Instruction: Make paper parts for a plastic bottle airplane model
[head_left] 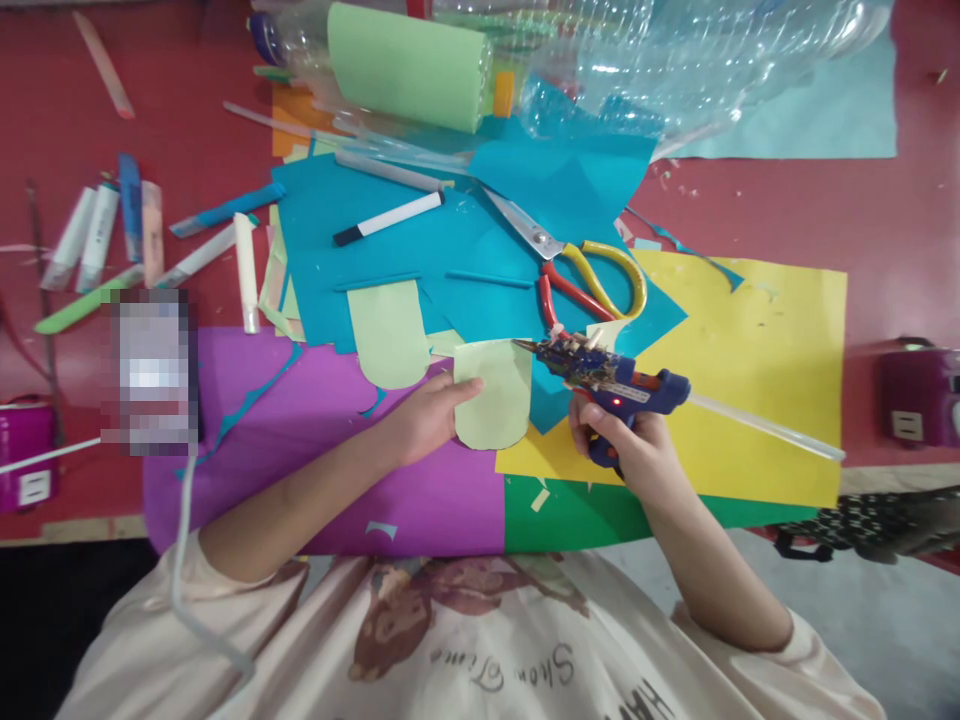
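My left hand (431, 415) pinches the left edge of a pale green paper piece (493, 405) with a rounded lower end. In my right hand (626, 440) is a blue hot glue gun (626, 385), its red light lit and a clear glue stick (765, 425) poking out of its back. The gun's nozzle points left at the top edge of the paper, and I cannot tell whether it touches. A second rounded green paper piece (390, 335) lies just left, below a thin blue paper strip (377, 282). Scissors (570, 255) with red and yellow handles lie open beyond the gun.
Blue (315, 240), purple (337, 500) and yellow sheets (750, 350) cover the red table (795, 215). Plastic bottles (637, 65), one wrapped in green paper (409, 65), lie at the back. Several markers (97, 240) and a blurred phone (154, 370) with a cable are at left.
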